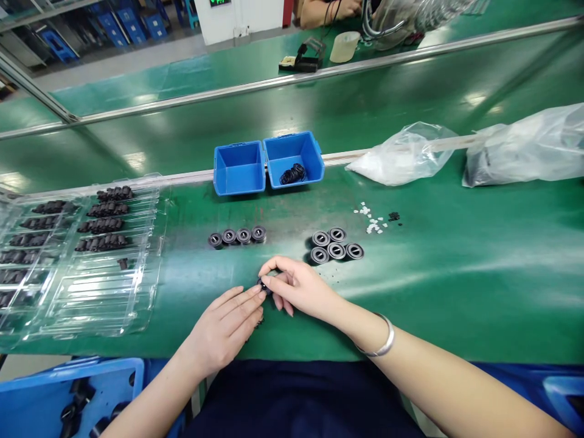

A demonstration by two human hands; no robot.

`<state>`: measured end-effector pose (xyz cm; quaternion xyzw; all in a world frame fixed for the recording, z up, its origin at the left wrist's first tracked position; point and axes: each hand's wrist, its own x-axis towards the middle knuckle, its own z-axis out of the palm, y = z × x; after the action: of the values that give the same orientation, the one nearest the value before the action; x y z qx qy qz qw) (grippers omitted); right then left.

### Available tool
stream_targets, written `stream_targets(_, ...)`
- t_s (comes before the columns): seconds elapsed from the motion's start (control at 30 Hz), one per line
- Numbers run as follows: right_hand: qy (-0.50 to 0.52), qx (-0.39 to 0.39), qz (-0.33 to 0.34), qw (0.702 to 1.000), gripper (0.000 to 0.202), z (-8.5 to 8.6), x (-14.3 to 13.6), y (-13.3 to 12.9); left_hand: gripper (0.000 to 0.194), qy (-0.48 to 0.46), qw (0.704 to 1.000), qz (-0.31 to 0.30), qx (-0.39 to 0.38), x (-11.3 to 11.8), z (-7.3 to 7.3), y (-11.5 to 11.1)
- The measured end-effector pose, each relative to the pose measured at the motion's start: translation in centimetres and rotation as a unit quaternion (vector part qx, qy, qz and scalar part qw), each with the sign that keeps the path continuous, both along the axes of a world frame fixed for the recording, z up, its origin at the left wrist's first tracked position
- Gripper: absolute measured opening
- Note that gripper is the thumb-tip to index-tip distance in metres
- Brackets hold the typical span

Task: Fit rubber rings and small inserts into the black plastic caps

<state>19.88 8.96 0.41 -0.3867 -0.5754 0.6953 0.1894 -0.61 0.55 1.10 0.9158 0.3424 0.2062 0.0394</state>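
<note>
My left hand (pixel 230 325) and my right hand (pixel 296 286) meet near the front middle of the green table. Between their fingertips is a small black round part (pixel 264 285), mostly covered by the fingers. The right thumb and index finger pinch it from above, while the left fingertips press against its side. Just beyond my hands stand a row of several black round parts (pixel 243 235) and, to the right, a cluster of several larger black round parts (pixel 336 250). Tiny black bits lie partly hidden beside my left fingers.
Two blue bins (pixel 239 190) (pixel 314 179) stand behind, the right one holding black rings (pixel 292 174). Clear trays (pixel 137 316) with black parts lie left. White pieces (pixel 375 225), plastic bags (pixel 401 158) are right. A blue crate (pixel 137 368) sits lower left. Another person's hand (pixel 349 7) is across.
</note>
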Motion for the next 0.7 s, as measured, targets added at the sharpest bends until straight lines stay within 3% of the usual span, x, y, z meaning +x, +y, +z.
stream_targets(0.23, -0.032, -0.122, 0.049, 0.991, 0.014, 0.9, -0.8, 1.4, 0.028, 0.011, 1.000, -0.010, -0.005, -0.1, -0.2, 0.1)
stream_targets(0.37, -0.017, -0.166, 0.026, 0.986, 0.012, 1.1, -1.1, 1.8, 0.028, 0.012, 1.000, -0.008, -0.009, 0.0, 0.0, 0.3)
stream_targets(0.7, 0.121, -0.198, -0.037, 0.972, 0.037, -0.1, 0.1, 0.2, 0.025, -0.006, 1.000, 0.001, -0.023, 0.4, 0.2, 0.2)
